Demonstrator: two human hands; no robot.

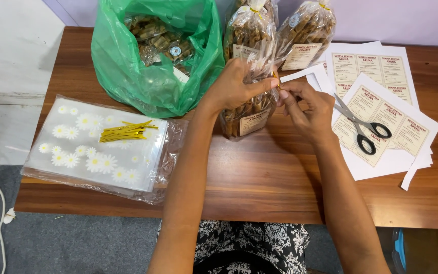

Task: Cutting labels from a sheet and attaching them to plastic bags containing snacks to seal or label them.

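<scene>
Head view: a clear cellophane bag of brown snack sticks stands mid-bench, left hand clenched round its gathered neck, right hand pinching a gold twist tie there. Black-handled scissors lie just right; green plastic bag sits left.

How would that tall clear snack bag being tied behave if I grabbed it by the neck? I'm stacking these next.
The snack bag would likely crinkle and flex, since its clear film bunches under the left hand. It looks top-heavy and apt to tip: tall, narrow, standing on the table. The stick-shaped contents probably snap if squeezed. The right hand pinches a gold twist tie.
</scene>
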